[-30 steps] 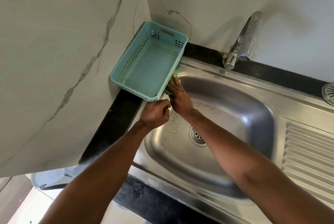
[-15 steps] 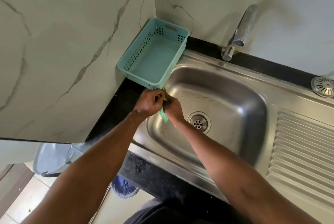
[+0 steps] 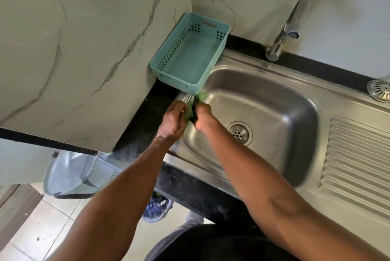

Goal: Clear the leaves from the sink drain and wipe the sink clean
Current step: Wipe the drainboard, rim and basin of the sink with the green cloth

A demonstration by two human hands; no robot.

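Since half a second ago both hands have stayed together at the near left corner of the sink, and the green cloth now sits a little higher, closer to the basket. The left hand and the right hand are both closed on the green cloth, which is bunched between them; only a small part of it shows, and one green piece sticks out above the right hand. The cloth is on the left rim of the stainless steel sink, just below the front corner of the turquoise plastic basket, which has nothing inside and stands in the wall corner. In the basin the drain is open, with no leaves on it that I can see; pale dried marks show on the bottom near it. The tap stands behind the basin, a round metal strainer lies at the far right, and the ribbed drainboard is to the right.
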